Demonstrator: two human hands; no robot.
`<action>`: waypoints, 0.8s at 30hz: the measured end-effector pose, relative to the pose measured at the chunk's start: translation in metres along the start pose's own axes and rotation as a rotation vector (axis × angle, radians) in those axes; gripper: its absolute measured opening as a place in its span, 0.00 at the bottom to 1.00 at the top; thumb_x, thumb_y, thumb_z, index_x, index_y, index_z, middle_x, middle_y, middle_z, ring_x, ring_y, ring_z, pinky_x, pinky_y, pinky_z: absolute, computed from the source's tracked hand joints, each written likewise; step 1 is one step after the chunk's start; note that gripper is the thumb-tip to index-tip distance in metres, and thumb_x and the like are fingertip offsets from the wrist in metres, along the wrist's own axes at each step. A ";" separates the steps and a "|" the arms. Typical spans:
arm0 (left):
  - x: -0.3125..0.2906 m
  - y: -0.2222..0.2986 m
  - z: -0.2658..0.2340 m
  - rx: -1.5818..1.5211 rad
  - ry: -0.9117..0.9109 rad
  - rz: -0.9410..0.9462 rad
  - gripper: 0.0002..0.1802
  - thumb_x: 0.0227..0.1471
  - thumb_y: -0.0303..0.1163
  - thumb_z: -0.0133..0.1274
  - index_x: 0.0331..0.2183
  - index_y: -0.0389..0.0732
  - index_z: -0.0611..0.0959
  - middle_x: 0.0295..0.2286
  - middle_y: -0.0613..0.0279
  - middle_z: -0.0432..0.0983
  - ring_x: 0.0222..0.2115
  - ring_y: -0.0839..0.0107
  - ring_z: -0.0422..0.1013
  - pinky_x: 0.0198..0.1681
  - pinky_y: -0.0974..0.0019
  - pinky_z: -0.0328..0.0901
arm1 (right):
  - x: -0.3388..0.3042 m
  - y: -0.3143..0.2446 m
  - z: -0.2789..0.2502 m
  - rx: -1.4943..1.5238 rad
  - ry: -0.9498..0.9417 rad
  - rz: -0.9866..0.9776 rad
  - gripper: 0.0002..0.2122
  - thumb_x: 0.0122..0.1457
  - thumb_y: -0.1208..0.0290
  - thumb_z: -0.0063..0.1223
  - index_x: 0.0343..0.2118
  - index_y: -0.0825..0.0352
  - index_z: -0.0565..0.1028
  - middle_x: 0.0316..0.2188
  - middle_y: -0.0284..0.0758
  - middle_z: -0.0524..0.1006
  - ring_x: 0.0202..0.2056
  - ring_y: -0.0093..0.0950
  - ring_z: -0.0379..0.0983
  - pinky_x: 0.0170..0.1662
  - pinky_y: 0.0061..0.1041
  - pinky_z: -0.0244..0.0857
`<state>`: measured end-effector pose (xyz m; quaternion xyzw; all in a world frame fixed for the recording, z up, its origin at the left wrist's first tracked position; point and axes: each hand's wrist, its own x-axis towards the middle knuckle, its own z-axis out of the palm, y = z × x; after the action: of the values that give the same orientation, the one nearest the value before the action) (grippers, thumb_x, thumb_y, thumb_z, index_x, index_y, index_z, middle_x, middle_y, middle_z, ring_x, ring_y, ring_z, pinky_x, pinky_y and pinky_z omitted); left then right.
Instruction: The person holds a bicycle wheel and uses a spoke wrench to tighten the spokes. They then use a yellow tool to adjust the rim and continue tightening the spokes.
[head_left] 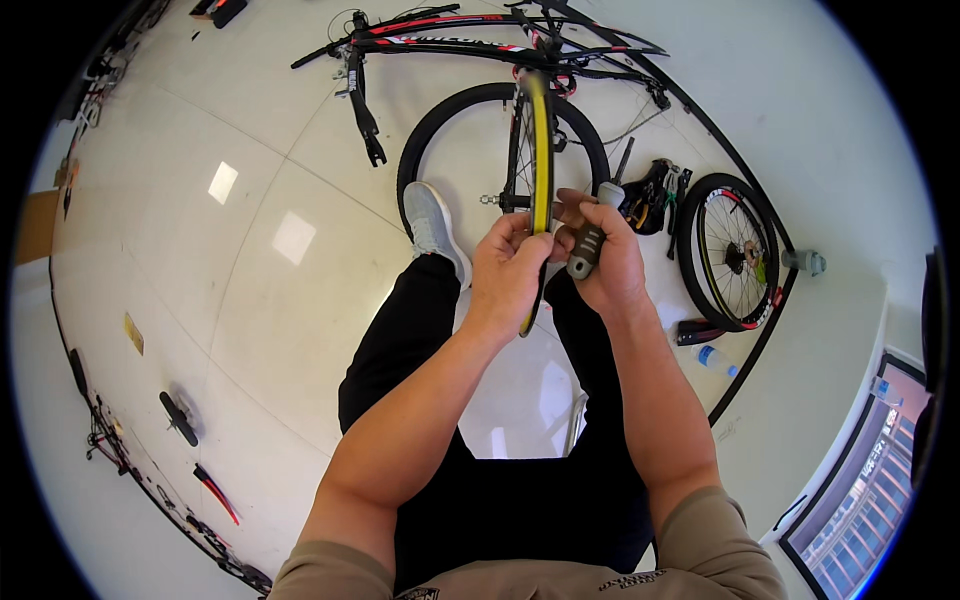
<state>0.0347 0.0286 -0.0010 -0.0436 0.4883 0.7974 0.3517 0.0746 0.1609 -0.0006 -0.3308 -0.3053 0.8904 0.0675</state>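
Observation:
A bicycle wheel rim [542, 150] with a yellow strip along its channel stands upright between my legs, seen edge-on. My left hand [507, 270] is closed around the rim's near part, thumb pressed by the yellow strip. In my right hand [612, 262], just right of the rim, is a screwdriver [586, 252] with a grey-brown handle, its shaft pointing up and away. Fingertips of the right hand come close to the rim; whether they touch it I cannot tell. Behind the wheel, a black tire [412, 150] lies on the floor, partly hidden by it.
A black-and-red bicycle frame [440, 42] lies at the far side. Right of me are another wheel [690, 255], a black bag with tools [648, 195] and a plastic bottle [716, 360]. A saddle [180, 418] and a red-black fender-like strip [216, 492] lie at left.

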 end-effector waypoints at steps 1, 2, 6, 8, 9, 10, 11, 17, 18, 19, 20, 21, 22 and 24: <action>0.000 0.002 -0.001 0.031 0.027 -0.025 0.14 0.56 0.25 0.49 0.44 0.30 0.76 0.30 0.58 0.78 0.32 0.72 0.74 0.41 0.70 0.69 | -0.001 -0.001 0.003 -0.006 0.001 0.014 0.14 0.59 0.71 0.51 0.44 0.74 0.74 0.36 0.40 0.77 0.24 0.23 0.68 0.26 0.26 0.64; 0.000 0.003 -0.002 0.062 0.053 -0.049 0.13 0.56 0.25 0.49 0.43 0.30 0.76 0.30 0.58 0.78 0.32 0.73 0.74 0.41 0.70 0.68 | -0.002 -0.001 0.005 -0.080 0.019 -0.009 0.13 0.59 0.70 0.54 0.42 0.74 0.75 0.35 0.39 0.77 0.23 0.23 0.68 0.25 0.25 0.63; 0.000 -0.002 -0.010 0.373 0.067 -0.130 0.11 0.57 0.26 0.49 0.40 0.29 0.78 0.30 0.59 0.79 0.31 0.75 0.74 0.39 0.72 0.68 | 0.001 0.004 0.001 -0.283 0.095 -0.058 0.13 0.56 0.66 0.63 0.37 0.71 0.78 0.24 0.32 0.76 0.18 0.19 0.66 0.22 0.21 0.60; 0.000 -0.006 -0.012 0.460 0.055 -0.085 0.14 0.56 0.29 0.50 0.40 0.29 0.79 0.29 0.59 0.80 0.29 0.77 0.74 0.36 0.72 0.68 | 0.003 0.007 0.001 -0.402 0.112 -0.054 0.13 0.56 0.66 0.63 0.37 0.71 0.78 0.22 0.31 0.75 0.18 0.19 0.67 0.22 0.20 0.60; -0.001 -0.008 -0.013 0.503 0.048 -0.063 0.15 0.55 0.30 0.50 0.41 0.29 0.80 0.28 0.59 0.80 0.28 0.78 0.73 0.34 0.73 0.67 | 0.002 0.007 0.001 -0.383 0.125 -0.017 0.13 0.54 0.66 0.64 0.36 0.70 0.78 0.21 0.30 0.75 0.19 0.18 0.67 0.22 0.20 0.60; -0.003 -0.007 -0.011 0.532 0.047 -0.069 0.15 0.55 0.30 0.51 0.40 0.29 0.80 0.28 0.59 0.80 0.28 0.79 0.73 0.34 0.73 0.67 | 0.003 0.006 0.001 -0.389 0.134 0.000 0.13 0.54 0.66 0.64 0.35 0.70 0.78 0.21 0.30 0.75 0.19 0.19 0.67 0.22 0.20 0.59; -0.005 -0.006 -0.010 0.560 0.045 -0.076 0.15 0.55 0.31 0.52 0.40 0.29 0.80 0.29 0.59 0.80 0.28 0.79 0.73 0.34 0.73 0.67 | 0.003 0.007 0.000 -0.395 0.143 0.016 0.13 0.53 0.66 0.64 0.35 0.70 0.78 0.21 0.30 0.75 0.19 0.19 0.67 0.22 0.20 0.59; 0.003 0.009 -0.016 0.574 0.174 -0.085 0.12 0.55 0.33 0.54 0.32 0.32 0.81 0.26 0.64 0.77 0.28 0.77 0.69 0.36 0.74 0.64 | 0.001 0.006 -0.005 -0.438 0.102 0.031 0.11 0.52 0.68 0.61 0.33 0.71 0.78 0.23 0.31 0.75 0.19 0.19 0.66 0.22 0.20 0.59; 0.007 0.009 -0.020 0.489 0.223 -0.047 0.12 0.55 0.35 0.55 0.32 0.33 0.81 0.26 0.65 0.76 0.28 0.77 0.69 0.36 0.74 0.63 | -0.001 0.005 -0.005 -0.430 0.089 0.054 0.11 0.52 0.68 0.60 0.33 0.71 0.77 0.23 0.31 0.75 0.19 0.19 0.66 0.22 0.20 0.59; 0.011 0.013 -0.024 0.446 0.199 -0.012 0.15 0.57 0.39 0.55 0.37 0.35 0.82 0.28 0.65 0.77 0.30 0.76 0.69 0.39 0.72 0.64 | -0.002 0.004 -0.004 -0.422 0.070 0.078 0.11 0.52 0.68 0.60 0.33 0.72 0.77 0.23 0.32 0.75 0.18 0.19 0.66 0.22 0.20 0.59; 0.014 0.014 -0.025 0.406 0.195 -0.009 0.16 0.58 0.40 0.55 0.39 0.36 0.81 0.30 0.65 0.77 0.30 0.76 0.70 0.39 0.71 0.64 | -0.005 0.000 -0.003 -0.446 0.034 0.127 0.12 0.52 0.67 0.60 0.32 0.72 0.77 0.23 0.32 0.75 0.18 0.20 0.66 0.22 0.20 0.59; 0.015 0.014 -0.024 0.366 0.190 -0.005 0.17 0.59 0.41 0.55 0.40 0.36 0.81 0.31 0.65 0.78 0.31 0.75 0.70 0.40 0.70 0.65 | -0.009 -0.005 -0.002 -0.472 -0.002 0.177 0.12 0.52 0.67 0.60 0.32 0.73 0.77 0.23 0.33 0.75 0.18 0.20 0.66 0.22 0.21 0.59; 0.017 0.015 -0.021 0.324 0.186 0.000 0.18 0.60 0.43 0.54 0.42 0.37 0.81 0.32 0.65 0.78 0.31 0.75 0.71 0.41 0.69 0.65 | -0.012 -0.009 -0.003 -0.499 -0.037 0.226 0.13 0.53 0.66 0.59 0.32 0.73 0.76 0.23 0.33 0.75 0.18 0.20 0.66 0.22 0.21 0.59; 0.021 0.015 -0.019 0.285 0.136 -0.045 0.20 0.61 0.45 0.53 0.44 0.37 0.79 0.34 0.66 0.78 0.32 0.77 0.70 0.41 0.69 0.65 | -0.015 -0.015 -0.005 -0.552 -0.089 0.314 0.16 0.53 0.63 0.60 0.33 0.75 0.76 0.24 0.37 0.77 0.17 0.22 0.66 0.21 0.22 0.59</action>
<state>0.0053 0.0200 -0.0084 -0.0580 0.6183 0.7071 0.3382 0.0885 0.1708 0.0136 -0.3403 -0.4833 0.7870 -0.1766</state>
